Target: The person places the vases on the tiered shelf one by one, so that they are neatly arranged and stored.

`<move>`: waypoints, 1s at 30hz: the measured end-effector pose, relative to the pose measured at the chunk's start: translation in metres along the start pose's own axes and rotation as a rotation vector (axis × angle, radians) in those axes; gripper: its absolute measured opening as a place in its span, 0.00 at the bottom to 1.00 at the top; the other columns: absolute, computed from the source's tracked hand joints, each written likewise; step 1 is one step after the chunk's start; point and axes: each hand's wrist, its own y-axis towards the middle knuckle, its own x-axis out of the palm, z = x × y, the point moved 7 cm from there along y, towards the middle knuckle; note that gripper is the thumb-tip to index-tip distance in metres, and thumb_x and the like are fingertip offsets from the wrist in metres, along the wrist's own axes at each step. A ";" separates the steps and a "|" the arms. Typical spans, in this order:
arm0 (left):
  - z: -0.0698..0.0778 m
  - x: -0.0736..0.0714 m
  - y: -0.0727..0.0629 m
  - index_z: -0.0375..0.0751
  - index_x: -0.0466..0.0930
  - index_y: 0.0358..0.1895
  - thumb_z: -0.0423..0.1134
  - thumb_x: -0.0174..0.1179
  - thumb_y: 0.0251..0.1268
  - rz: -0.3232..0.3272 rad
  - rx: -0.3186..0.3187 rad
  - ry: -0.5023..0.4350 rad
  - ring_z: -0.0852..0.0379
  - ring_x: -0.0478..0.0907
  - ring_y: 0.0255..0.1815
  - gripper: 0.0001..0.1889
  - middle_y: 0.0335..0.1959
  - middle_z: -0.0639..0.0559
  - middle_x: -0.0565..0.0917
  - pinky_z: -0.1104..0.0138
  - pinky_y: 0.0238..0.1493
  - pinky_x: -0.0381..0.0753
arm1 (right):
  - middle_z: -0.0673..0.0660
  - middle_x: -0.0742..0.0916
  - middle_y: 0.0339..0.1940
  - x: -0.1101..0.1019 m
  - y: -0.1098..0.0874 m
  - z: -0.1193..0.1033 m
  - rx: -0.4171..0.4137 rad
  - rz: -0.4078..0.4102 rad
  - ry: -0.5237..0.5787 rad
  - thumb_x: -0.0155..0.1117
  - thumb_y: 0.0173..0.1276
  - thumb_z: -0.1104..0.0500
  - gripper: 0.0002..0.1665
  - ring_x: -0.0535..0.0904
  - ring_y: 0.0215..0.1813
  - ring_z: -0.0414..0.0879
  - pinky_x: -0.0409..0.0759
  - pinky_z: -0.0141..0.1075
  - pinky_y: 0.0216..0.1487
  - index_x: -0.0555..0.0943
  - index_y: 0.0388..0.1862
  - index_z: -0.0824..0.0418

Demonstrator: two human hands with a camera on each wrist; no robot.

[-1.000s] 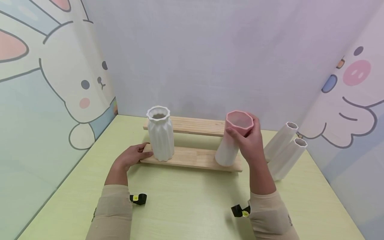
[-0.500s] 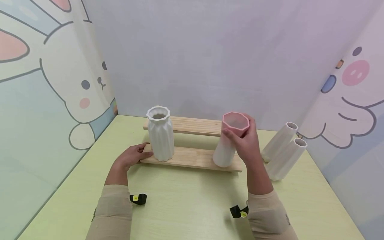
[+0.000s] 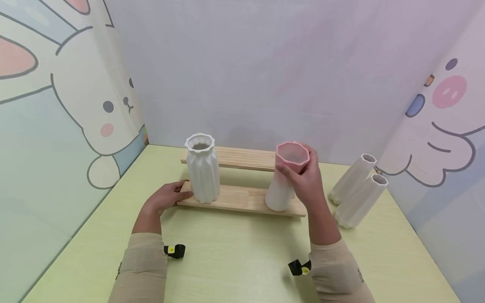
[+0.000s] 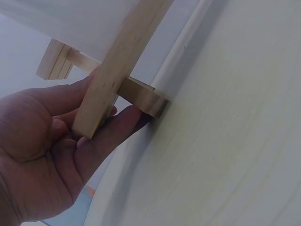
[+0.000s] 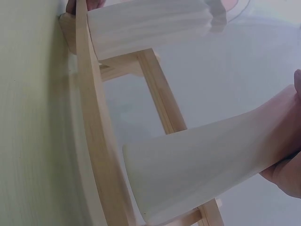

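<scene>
My left hand (image 3: 166, 197) grips the left end of the front board of a two-step wooden stand (image 3: 242, 200); in the left wrist view the thumb and fingers (image 4: 101, 150) wrap that board end (image 4: 101, 101). My right hand (image 3: 307, 179) holds a pink-to-white vase (image 3: 280, 191) by its pink upper part, thumb in front and fingers behind. The vase stands upright over the right part of the front board, its base (image 5: 141, 183) right at the board in the right wrist view. A white fluted vase (image 3: 204, 174) stands on the board's left part, beside my left hand.
Two tall white vases (image 3: 361, 202) (image 3: 352, 179) stand on the light yellow-green table (image 3: 235, 256) right of the stand. The stand's higher back board (image 3: 246, 158) runs behind the front one. Cloth walls with cartoon animals enclose the table at the back and sides.
My right hand has shifted left with the pink-to-white vase, sliding its position along the front board toward the middle. The left hand, the stand and the white fluted vase stay where they were.
</scene>
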 end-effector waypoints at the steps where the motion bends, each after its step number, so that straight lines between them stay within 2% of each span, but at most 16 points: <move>1: -0.001 0.000 0.000 0.42 0.46 0.80 0.61 0.63 0.62 0.002 -0.004 -0.008 0.37 0.56 0.76 0.51 0.78 0.35 0.54 0.47 0.68 0.69 | 0.56 0.78 0.58 0.001 0.000 0.000 -0.003 -0.001 -0.002 0.76 0.59 0.57 0.44 0.76 0.54 0.48 0.80 0.31 0.49 0.63 0.70 0.53; 19: 0.006 -0.001 -0.001 0.41 0.46 0.79 0.59 0.62 0.64 -0.003 0.010 -0.017 0.37 0.59 0.75 0.49 0.77 0.35 0.56 0.47 0.67 0.70 | 0.57 0.76 0.60 0.007 0.001 0.006 -0.018 -0.010 0.002 0.75 0.60 0.58 0.46 0.75 0.56 0.47 0.80 0.29 0.49 0.61 0.73 0.56; 30: 0.004 0.000 -0.001 0.41 0.45 0.79 0.58 0.61 0.65 0.000 0.008 -0.001 0.37 0.57 0.75 0.49 0.77 0.34 0.55 0.46 0.68 0.69 | 0.56 0.76 0.60 0.008 0.002 0.012 -0.011 -0.016 -0.005 0.74 0.61 0.58 0.46 0.75 0.56 0.47 0.80 0.28 0.49 0.60 0.73 0.53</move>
